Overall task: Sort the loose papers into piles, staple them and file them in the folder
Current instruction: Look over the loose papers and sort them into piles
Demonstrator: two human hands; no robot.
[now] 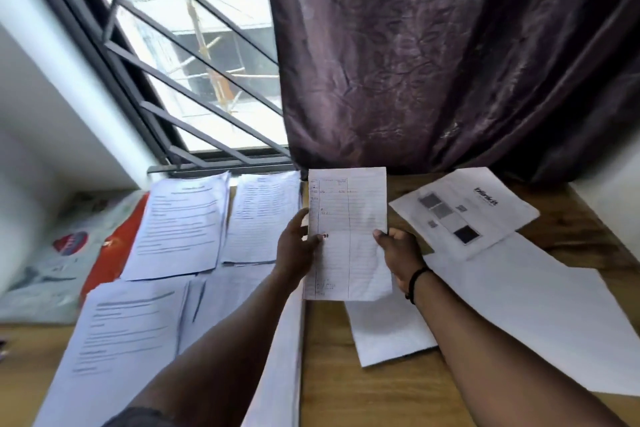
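Note:
Both my hands hold up a small ruled sheet (349, 218) with handwritten entries above the middle of the wooden table (346, 392). My left hand (299, 246) pinches its left edge, and my right hand (398, 253) grips its lower right edge. Printed text pages lie in piles on the left: one at the back left (180, 222), one beside it (259, 215), one nearer me (131, 333). On the right lie a printed page with grey squares (467, 212) and blank white sheets (526, 315).
A red and grey folder or bag (69, 253) lies at the far left, partly under the papers. A dark purple curtain (450, 63) hangs behind the table, and a barred window (207, 63) is at the back left. Bare wood shows at the front centre.

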